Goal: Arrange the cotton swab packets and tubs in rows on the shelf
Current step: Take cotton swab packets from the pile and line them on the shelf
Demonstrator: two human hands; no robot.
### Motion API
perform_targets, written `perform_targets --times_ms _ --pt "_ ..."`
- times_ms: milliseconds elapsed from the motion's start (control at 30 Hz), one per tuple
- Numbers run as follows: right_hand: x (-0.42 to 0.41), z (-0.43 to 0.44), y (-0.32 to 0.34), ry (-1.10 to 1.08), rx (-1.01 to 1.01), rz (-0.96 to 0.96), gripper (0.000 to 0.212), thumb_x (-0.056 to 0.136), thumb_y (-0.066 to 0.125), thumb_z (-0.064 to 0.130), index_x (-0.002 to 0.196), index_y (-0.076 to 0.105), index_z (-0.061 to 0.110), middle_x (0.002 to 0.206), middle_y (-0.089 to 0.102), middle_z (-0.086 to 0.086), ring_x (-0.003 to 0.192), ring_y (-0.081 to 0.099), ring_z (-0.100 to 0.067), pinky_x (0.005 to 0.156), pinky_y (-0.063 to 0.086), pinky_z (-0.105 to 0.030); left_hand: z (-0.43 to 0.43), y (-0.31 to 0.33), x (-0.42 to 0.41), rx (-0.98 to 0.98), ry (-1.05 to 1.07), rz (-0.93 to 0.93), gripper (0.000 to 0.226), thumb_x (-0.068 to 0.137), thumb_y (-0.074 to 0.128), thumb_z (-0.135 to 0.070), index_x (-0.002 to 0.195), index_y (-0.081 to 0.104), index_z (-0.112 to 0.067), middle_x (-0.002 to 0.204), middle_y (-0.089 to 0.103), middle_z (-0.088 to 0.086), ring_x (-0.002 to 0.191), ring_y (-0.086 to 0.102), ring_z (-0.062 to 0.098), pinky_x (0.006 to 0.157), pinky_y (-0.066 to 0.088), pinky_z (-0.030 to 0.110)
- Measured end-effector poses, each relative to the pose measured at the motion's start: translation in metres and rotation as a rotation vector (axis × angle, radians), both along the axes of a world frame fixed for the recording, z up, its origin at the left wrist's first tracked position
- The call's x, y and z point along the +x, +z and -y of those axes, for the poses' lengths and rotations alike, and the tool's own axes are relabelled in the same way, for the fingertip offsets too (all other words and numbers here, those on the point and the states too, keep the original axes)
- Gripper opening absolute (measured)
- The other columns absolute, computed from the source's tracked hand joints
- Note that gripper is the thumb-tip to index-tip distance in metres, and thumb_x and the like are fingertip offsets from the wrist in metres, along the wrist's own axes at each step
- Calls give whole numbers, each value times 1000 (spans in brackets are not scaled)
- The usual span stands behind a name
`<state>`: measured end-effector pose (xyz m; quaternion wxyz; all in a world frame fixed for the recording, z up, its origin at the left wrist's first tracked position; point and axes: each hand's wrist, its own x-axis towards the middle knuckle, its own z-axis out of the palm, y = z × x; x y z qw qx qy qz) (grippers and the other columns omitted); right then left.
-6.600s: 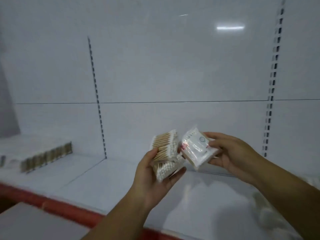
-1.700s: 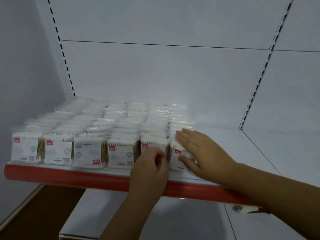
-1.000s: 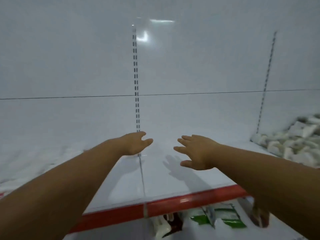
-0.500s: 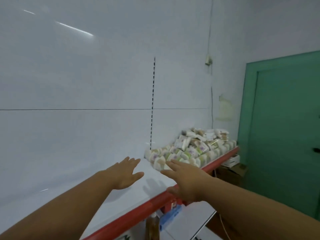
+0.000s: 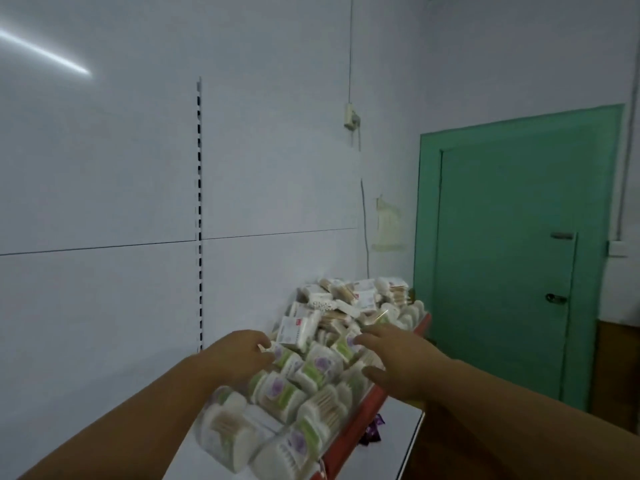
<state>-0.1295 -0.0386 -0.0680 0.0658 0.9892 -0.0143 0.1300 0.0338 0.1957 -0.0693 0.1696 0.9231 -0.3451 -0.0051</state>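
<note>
A loose heap of cotton swab packets and round tubs with green and purple labels covers the right end of the white shelf, up to its red front edge. My left hand is at the heap's left side, its fingers bent down onto a packet; whether it grips one is hidden. My right hand hovers over the heap's front right, with fingers spread and nothing in it. A white packet with a red tag lies between the two hands.
The shelf's white back panel with a slotted upright rises behind. A green door stands to the right. A lower white shelf with a dark purple item lies under the red edge.
Both hands have moved forward from the bare shelf onto the heap. The left hand's fingers have bent down onto the packets; the right hand stays spread above them.
</note>
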Motion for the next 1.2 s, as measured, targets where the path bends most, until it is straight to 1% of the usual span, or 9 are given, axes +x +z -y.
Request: perform_targets --times_ms 133,333,433,500,600,767,900,1033,1200 --pt "38 49 -14 -70 -40 3 56 92 47 44 144 32 28 149 35 0 130 38 -21 106 36 -40 43 -18 21 -23 -14 33 34 92 52 -38 124 60 -26 121 62 -4 102 58 9 90 47 25" --pt "124 119 -12 -127 154 175 48 93 45 48 136 41 27 133 51 1 119 49 -19 93 42 -34 99 -8 55 -243 36 122 18 88 58 -25 103 69 -26 89 63 -17 79 58 1 74 46 18" --pt "174 147 -13 -88 278 163 62 88 52 54 140 37 24 138 48 -2 123 47 -21 96 40 -34 133 5 71 -290 36 142 14 87 59 -25 94 70 -29 76 62 -18 69 57 -3 63 41 14" --pt "201 158 -11 -14 336 67 80 78 61 64 141 34 23 138 48 -2 122 48 -21 91 41 -32 154 10 80 -317 44 123 11 88 60 -26 90 70 -31 73 62 -16 65 56 -3 61 41 14" --pt "228 171 -5 92 342 -68 94 68 72 64 144 32 24 138 48 1 118 50 -18 87 42 -28 175 11 91 -408 62 -6 11 88 62 -24 82 69 -29 73 68 -8 65 63 5 62 48 19" --pt "246 193 -1 182 545 -45 86 69 76 50 142 35 31 135 52 4 109 55 -13 84 47 -26 196 22 101 -527 142 -316 15 93 57 -22 90 71 -16 76 73 -1 59 67 15 48 47 23" --pt "250 193 -18 210 513 -21 80 71 69 51 140 31 33 126 55 2 95 55 -14 69 43 -26 217 25 100 -496 167 -367 17 95 56 -25 96 69 -13 77 73 1 60 68 16 47 48 22" --pt "252 200 -20 224 674 174 52 73 65 29 124 58 28 112 66 5 94 61 -12 81 51 -28 219 31 96 -536 236 -500 18 94 57 -21 99 68 -8 79 74 8 61 70 23 47 50 24" --pt "245 213 -21 269 823 350 35 75 64 13 109 71 22 103 70 9 92 63 -5 86 51 -27 219 41 92 -622 250 -682 29 96 54 -29 105 66 -4 89 74 15 69 72 28 52 53 25"
